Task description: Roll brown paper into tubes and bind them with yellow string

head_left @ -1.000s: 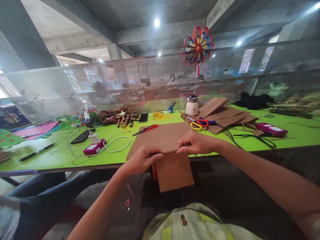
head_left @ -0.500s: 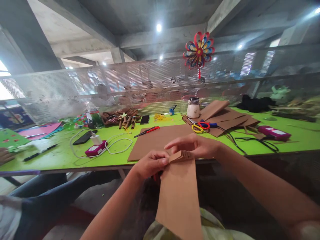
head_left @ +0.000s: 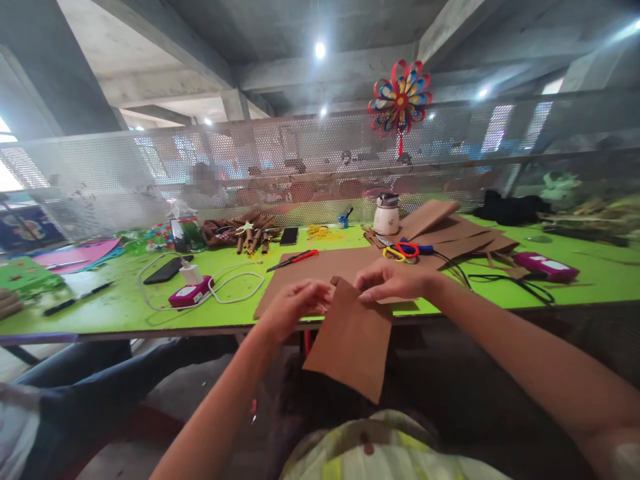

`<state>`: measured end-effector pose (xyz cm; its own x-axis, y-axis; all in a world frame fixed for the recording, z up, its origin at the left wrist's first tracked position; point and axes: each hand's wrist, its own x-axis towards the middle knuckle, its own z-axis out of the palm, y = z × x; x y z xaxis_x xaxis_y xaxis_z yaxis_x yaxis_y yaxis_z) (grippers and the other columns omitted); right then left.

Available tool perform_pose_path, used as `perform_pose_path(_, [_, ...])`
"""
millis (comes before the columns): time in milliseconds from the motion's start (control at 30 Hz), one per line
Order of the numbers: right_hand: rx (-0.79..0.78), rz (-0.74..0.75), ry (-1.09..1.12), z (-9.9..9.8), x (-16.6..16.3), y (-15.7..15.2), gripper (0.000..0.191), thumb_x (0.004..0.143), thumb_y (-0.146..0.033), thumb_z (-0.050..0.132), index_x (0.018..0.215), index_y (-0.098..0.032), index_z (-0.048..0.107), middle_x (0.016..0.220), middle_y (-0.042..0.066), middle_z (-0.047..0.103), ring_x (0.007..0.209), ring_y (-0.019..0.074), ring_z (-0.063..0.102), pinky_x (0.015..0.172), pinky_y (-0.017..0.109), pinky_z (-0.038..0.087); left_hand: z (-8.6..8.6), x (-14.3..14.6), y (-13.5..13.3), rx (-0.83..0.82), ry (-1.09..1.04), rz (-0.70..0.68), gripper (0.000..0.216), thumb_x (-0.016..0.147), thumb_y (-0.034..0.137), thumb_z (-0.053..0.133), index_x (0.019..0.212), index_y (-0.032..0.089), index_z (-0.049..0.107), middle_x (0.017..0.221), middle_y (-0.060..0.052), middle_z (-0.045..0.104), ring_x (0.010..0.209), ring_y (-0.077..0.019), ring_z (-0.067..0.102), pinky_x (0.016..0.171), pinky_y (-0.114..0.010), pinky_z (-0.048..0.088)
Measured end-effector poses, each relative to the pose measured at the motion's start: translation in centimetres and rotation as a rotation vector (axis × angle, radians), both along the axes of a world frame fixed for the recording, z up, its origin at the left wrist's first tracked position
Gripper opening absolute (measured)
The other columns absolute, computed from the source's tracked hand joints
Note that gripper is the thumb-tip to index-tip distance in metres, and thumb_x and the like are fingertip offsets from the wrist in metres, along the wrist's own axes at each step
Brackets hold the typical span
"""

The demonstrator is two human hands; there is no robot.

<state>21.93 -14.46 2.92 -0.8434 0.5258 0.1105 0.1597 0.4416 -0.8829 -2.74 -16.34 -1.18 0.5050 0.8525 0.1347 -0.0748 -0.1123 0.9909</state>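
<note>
Indoors, a brown rectangular sheet of paper (head_left: 347, 343) hung at the near edge of a lime-green tabletop (head_left: 117, 315), pinched near its upper right side by the fingers of a bare right hand (head_left: 393, 281). What looked like its long axis sloped down and leftward from that nearer hand. Loosely curled, the left hand's (head_left: 290, 308) fingers stood by the upper left edge; whether they gripped it could not be told.

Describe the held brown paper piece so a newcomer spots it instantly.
Along the green table's near edge, find the right hand. Its thumb and fingers grip the brown paper piece, which extends beyond that edge, unlike the larger brown sheet lying flat on the tabletop.
</note>
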Motion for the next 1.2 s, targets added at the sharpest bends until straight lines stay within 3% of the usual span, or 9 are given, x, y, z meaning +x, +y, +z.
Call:
perform_pose_path(67, [0.101,0.021,-0.175,-0.3,0.0,2.2,0.027,0.078,-0.036,0.061,0.084,-0.009,0.064,0.071,0.001,0.059,0.065,0.0096,0.050,0.063,0.022,0.040,1.7,-0.5,1.3,0.203,0.130,0.156,0.038,0.083,0.045,0.054,0.098,0.010,0.062,0.091,-0.011,0.067,0.085,-0.0184,0.062,0.073,-0.029,0.047])
perform_pose_path(167, [0.236,0.043,-0.387,-0.8,-0.7,5.5,0.025,0.077,-0.034,0.059,0.081,-0.009,0.065,0.068,0.000,0.057,0.062,0.0092,0.047,0.059,0.022,0.036,3.1,0.5,3.1,0.510,0.534,0.136,0.035,0.083,0.039,0.054,0.103,0.012,0.064,0.104,-0.011,0.066,0.091,-0.0191,0.060,0.077,-0.029,0.045])
perform_pose_path(267, [0.302,0.070,-0.470,-1.2,-1.8,7.9,0.027,0.077,-0.034,0.056,0.085,-0.009,0.066,0.067,-0.001,0.056,0.061,0.0089,0.044,0.057,0.021,0.034,2.5,2.1,4.5,0.720,0.873,0.056,0.027,0.081,0.031,0.054,0.096,0.014,0.069,0.092,-0.009,0.069,0.079,-0.0183,0.059,0.070,-0.027,0.042])
perform_pose_path(333, [0.342,0.082,-0.496,-1.7,-2.4,8.8,0.029,0.077,-0.034,0.056,0.087,-0.009,0.067,0.067,-0.002,0.056,0.061,0.0089,0.044,0.057,0.020,0.033,1.5,2.8,5.2,0.820,0.948,0.083,0.025,0.080,0.027,0.053,0.091,0.014,0.071,0.088,-0.009,0.069,0.077,-0.0180,0.059,0.068,-0.025,0.040])
perform_pose_path(500, [0.453,-0.039,-0.526,-4.2,-3.0,9.5,0.027,0.076,-0.028,0.055,0.088,-0.010,0.069,0.064,-0.002,0.057,0.058,0.0091,0.044,0.054,0.020,0.033,-1.0,2.4,6.2,0.809,0.947,0.110,0.023,0.080,0.027,0.050,0.084,0.013,0.069,0.075,-0.005,0.068,0.066,-0.0139,0.055,0.060,-0.022,0.036])
perform_pose_path(767, [0.596,-0.235,-0.438,-8.2,-1.9,9.4,0.017,0.077,-0.020,0.056,0.086,-0.011,0.068,0.075,0.003,0.063,0.069,0.0127,0.050,0.061,0.021,0.036,-2.8,1.4,7.7,0.744,0.974,0.157,0.022,0.078,0.029,0.053,0.081,0.014,0.069,0.076,-0.004,0.066,0.068,-0.0143,0.054,0.063,-0.023,0.038])
perform_pose_path(967, [0.715,-0.299,-0.397,-8.2,-1.9,7.4,0.016,0.082,-0.020,0.054,0.089,-0.013,0.067,0.086,0.008,0.064,0.079,0.0155,0.054,0.068,0.023,0.038,-3.2,1.4,7.8,0.745,1.006,0.179,0.018,0.079,0.026,0.055,0.079,0.014,0.068,0.074,-0.004,0.064,0.067,-0.0144,0.054,0.060,-0.023,0.038])
perform_pose_path(1200, [0.948,-0.289,-0.544,-7.2,-3.0,5.9,0.019,0.086,-0.023,0.050,0.093,-0.013,0.065,0.090,0.011,0.065,0.078,0.0185,0.058,0.065,0.025,0.035,-3.8,2.3,7.5,0.915,1.034,0.214,0.019,0.082,0.029,0.055,0.084,0.016,0.068,0.079,-0.006,0.062,0.073,-0.0165,0.055,0.067,-0.025,0.040])
